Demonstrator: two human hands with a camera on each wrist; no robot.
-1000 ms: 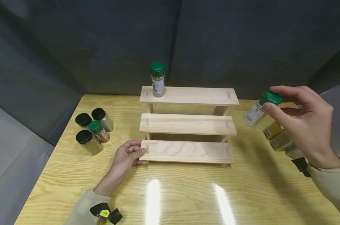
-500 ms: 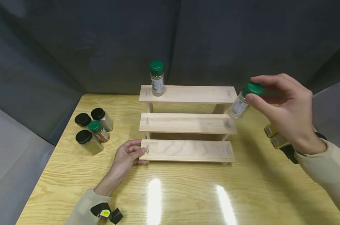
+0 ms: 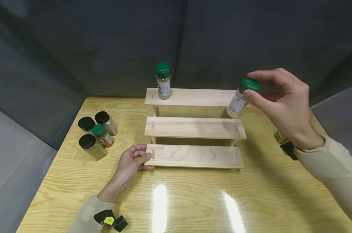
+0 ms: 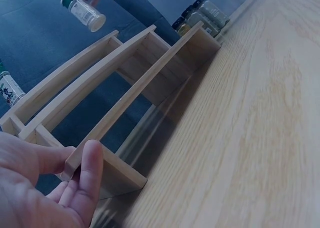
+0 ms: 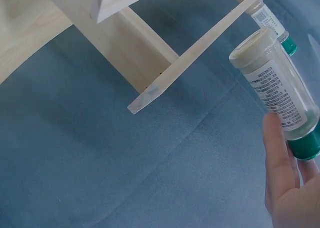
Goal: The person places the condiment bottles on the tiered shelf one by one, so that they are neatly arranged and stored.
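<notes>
A three-step wooden rack (image 3: 193,127) stands on the table. My left hand (image 3: 132,161) pinches the left end of its lowest shelf between thumb and fingers, as the left wrist view also shows. My right hand (image 3: 286,103) holds a spice jar (image 3: 237,103) by its green cap (image 3: 251,84). This jar hangs tilted in the air, in front of the right part of the top shelf, and its label (image 5: 277,92) shows in the right wrist view. Another green-capped spice jar (image 3: 164,82) stands upright at the left end of the top shelf.
Left of the rack several jars stand close together, black-capped jars (image 3: 94,149) around one small green-capped jar (image 3: 103,136). More black-capped jars (image 4: 207,15) stand right of the rack, mostly hidden by my right arm in the head view. Dark curtain (image 3: 222,45) hangs behind the table.
My right hand has carried the spice jar leftward and a little upward, from beside the rack to the top shelf's right end. My left hand has kept its pinch on the lowest shelf.
</notes>
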